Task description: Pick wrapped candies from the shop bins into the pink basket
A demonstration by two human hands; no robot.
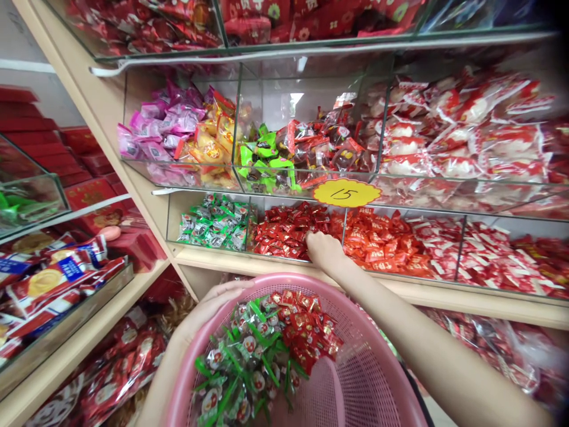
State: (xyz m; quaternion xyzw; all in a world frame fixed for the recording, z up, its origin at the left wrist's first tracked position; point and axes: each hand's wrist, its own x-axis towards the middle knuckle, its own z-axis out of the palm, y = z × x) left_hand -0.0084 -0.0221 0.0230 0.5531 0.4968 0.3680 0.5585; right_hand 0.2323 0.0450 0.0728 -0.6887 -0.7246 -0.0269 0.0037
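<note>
My left hand lies along the left rim of a pink plastic basket and holds it against me, fingers partly hidden by the rim. Inside the basket are green-and-clear wrapped candies on the left and small red wrapped candies at the back. A pink divider or scoop-like piece also shows in it. My right hand reaches over the basket to the front edge of a bin of dark red wrapped candies. Its fingers are curled in, and what they hold, if anything, is hidden.
Beside that bin are green-silver candies and orange-red candies. A yellow tag reading 15 hangs from the clear bins above. Wooden shelves with packaged snacks stand at the left. A wooden shelf edge runs behind the basket.
</note>
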